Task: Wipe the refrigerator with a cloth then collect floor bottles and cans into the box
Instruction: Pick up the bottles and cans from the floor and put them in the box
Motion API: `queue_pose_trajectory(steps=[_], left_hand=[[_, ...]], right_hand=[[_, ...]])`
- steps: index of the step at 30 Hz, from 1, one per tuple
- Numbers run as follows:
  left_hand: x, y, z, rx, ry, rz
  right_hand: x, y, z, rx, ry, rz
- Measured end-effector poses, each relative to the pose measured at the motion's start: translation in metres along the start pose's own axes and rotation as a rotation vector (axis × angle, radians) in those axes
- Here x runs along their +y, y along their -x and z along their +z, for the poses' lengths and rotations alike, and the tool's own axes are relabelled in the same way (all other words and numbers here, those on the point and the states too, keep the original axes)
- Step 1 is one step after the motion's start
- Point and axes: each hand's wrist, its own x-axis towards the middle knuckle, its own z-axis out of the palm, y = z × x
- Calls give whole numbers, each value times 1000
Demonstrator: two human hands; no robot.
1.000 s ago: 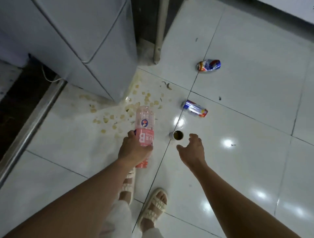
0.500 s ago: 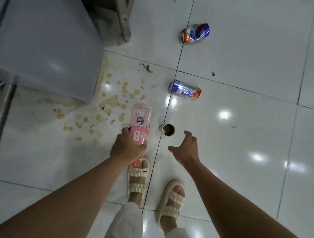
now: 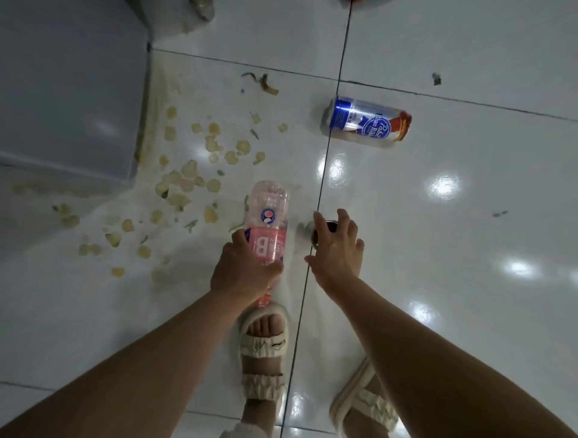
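Observation:
My left hand (image 3: 240,270) grips a clear pink-labelled plastic bottle (image 3: 270,212) by its lower half, its base pointing away from me above the floor. My right hand (image 3: 336,248) is spread over a small upright open can (image 3: 313,236) standing on the tile. Its fingers reach across the rim and hide most of the can, and I cannot tell whether they touch it. A blue, silver and red beer can (image 3: 367,123) lies on its side farther ahead. The grey refrigerator (image 3: 68,93) fills the upper left. No box or cloth is in view.
Yellowish food scraps and a sticky smear (image 3: 187,178) cover the tiles beside the refrigerator's corner. My sandalled feet (image 3: 264,340) stand just behind the hands. A sliver of another can (image 3: 362,2) shows at the top edge. Glossy white floor tiles (image 3: 469,250) extend to the right.
The view has dropped closer to the floor. My right hand has moved forward and now covers the upright can. The left hand still holds the pink bottle.

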Motion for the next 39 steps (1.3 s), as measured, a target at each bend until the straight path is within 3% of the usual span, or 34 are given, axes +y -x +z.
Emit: queue_pose_trajectory(steps=[6,13,29,39], left_hand=[[12,8,-4,3,-20,-16],[86,75,-40,0,-30,29],[381,337,-157,65,-1,358],[543,449,-166,6,-10,569]], right_hand=[[13,3,-16,80,-43,15],[52,58,-123,116,-365,157],[204,252,-491,486,-680,320],[312,339,-631,714,-769,446]])
